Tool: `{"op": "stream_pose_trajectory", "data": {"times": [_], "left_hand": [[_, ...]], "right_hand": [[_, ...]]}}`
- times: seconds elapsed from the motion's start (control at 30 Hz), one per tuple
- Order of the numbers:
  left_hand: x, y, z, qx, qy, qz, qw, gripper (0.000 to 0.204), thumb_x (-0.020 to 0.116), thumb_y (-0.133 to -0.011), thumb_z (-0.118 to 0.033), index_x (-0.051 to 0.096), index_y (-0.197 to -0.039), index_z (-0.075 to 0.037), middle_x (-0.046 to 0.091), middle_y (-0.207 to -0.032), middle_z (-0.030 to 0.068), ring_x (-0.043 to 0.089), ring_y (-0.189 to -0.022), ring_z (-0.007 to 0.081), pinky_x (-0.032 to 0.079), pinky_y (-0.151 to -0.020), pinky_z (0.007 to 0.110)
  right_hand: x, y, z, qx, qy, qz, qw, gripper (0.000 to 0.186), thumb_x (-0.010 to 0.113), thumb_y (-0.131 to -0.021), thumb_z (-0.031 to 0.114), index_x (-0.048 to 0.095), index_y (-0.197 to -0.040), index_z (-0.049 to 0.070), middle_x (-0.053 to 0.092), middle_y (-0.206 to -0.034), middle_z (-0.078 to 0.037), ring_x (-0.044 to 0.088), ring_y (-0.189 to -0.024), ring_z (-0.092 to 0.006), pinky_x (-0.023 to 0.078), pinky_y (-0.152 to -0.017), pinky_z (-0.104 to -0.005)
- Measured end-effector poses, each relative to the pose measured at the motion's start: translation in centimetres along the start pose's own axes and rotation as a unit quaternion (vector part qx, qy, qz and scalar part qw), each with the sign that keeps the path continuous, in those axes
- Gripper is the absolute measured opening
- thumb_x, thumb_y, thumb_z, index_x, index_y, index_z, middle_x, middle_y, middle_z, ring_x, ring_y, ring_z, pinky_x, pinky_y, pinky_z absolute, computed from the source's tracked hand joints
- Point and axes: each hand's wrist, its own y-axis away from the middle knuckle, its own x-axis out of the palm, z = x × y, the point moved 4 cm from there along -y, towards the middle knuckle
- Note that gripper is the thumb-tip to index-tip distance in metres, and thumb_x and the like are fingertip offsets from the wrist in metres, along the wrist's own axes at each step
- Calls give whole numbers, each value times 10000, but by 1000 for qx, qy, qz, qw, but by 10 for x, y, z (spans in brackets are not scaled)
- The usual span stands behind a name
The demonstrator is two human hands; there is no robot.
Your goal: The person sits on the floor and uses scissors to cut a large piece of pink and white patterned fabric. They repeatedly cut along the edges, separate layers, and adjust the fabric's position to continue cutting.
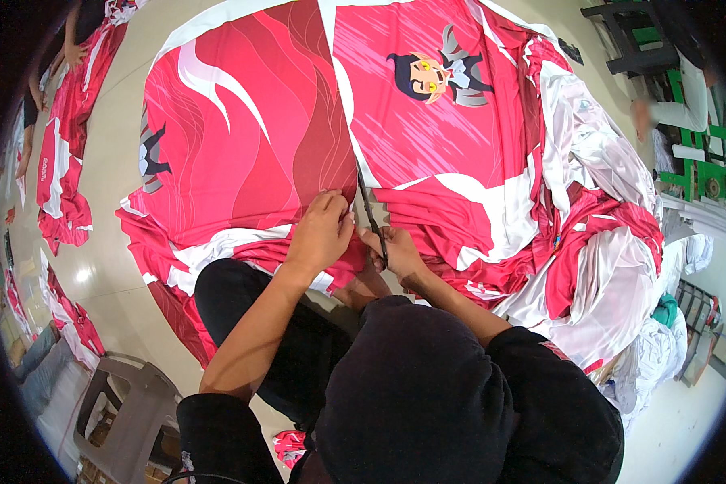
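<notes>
Holding scissors (369, 210) between fabric edges (343, 89), floor (109, 181) at left

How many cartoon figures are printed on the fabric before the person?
2: a black-haired cartoon figure on the right red panel, and a partial suited figure, head not showing, at the left edge of the left red panel. More may be hidden.
</notes>
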Motion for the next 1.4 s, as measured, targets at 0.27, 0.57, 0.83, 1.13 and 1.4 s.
{"op": "stream_pose_trajectory", "data": {"times": [0.27,0.57,0.83,1.13,1.4], "left_hand": [[-8,1,3,9,25,10,1000,175,686,-933,-77,587,-1041,19,635,-1216,240,626,-1160,450,535,-971,498],[-10,2,2,12,43,6,999,194,678,-944,-86,589,-1081,18,627,-1230,240,636,-1123,460,543,-931,505],[-12,1,1,-18,60,39,997,183,675,-953,-90,579,-1063,20,629,-1228,240,646,-1091,461,545,-892,503],[-12,1,2,-13,61,43,997,190,676,-949,-69,580,-1072,40,619,-1273,288,628,-1166,479,534,-953,484],[-15,0,0,-18,66,52,996,189,675,-929,-59,571,-1060,30,593,-1114,225,633,-998,449,536,-845,492]], "right_hand": [[6,-20,29,-41,-10,10,999,516,778,-951,520,628,-740,74,551,-608,4,520,-501,-109,380,-461,-289],[14,-27,44,-43,-10,3,999,460,772,-963,474,683,-775,64,563,-608,12,513,-496,-95,362,-462,-285],[15,-31,39,-44,-28,11,999,433,788,-969,435,728,-833,27,589,-615,7,518,-485,-84,371,-437,-274],[12,-32,42,-35,4,-3,999,440,790,-968,456,744,-851,34,603,-638,14,523,-497,-86,374,-452,-275],[19,-46,74,-35,-8,1,999,449,797,-956,473,674,-760,88,583,-614,6,499,-494,-100,342,-473,-284]]}}
